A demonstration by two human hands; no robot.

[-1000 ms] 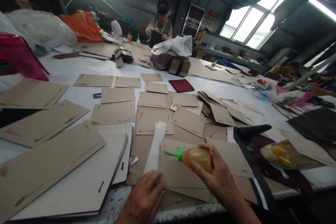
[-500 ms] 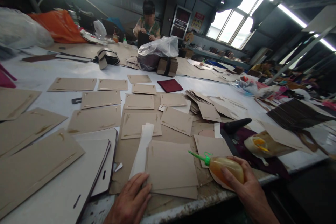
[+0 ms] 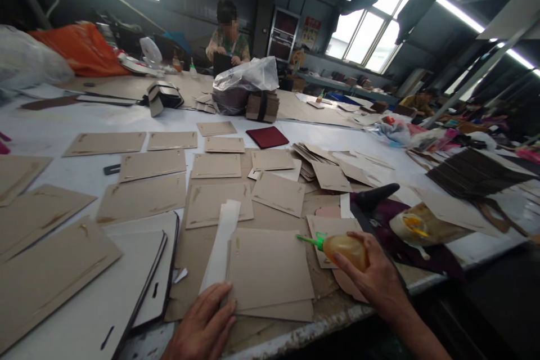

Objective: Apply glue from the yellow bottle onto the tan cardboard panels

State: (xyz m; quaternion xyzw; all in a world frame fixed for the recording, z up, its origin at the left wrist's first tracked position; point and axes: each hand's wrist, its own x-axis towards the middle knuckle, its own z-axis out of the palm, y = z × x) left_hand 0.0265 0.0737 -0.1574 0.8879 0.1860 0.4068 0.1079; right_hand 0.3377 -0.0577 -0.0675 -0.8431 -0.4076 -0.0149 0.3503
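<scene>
My right hand (image 3: 375,270) is wrapped round a squeeze glue bottle (image 3: 343,250) with amber liquid inside. Its green nozzle points left, and the tip is at the upper right corner of the top piece in a small stack of grey-brown cardboard pieces (image 3: 270,270). A short wet glue streak shows near that piece's upper left edge. My left hand (image 3: 206,320) lies with fingers stretched out, fingertips on the stack's lower left edge. Beside them runs a white strip (image 3: 221,242). Around the stack lie several cardboard pieces (image 3: 219,202) bearing glue streaks.
White panels with dark edges (image 3: 139,259) lie at left. On the right are a tub with a yellow tool (image 3: 411,228), a black-handled object (image 3: 375,196) and a dark stack (image 3: 468,177). A maroon square (image 3: 267,136) lies farther back. A co-worker (image 3: 228,39) sits across the table.
A glue streak now shows on the top cardboard's left side. The bottle has shifted slightly, bringing its nozzle tip to the upper right corner. The whole view has moved a little; my left hand stays on the stack.
</scene>
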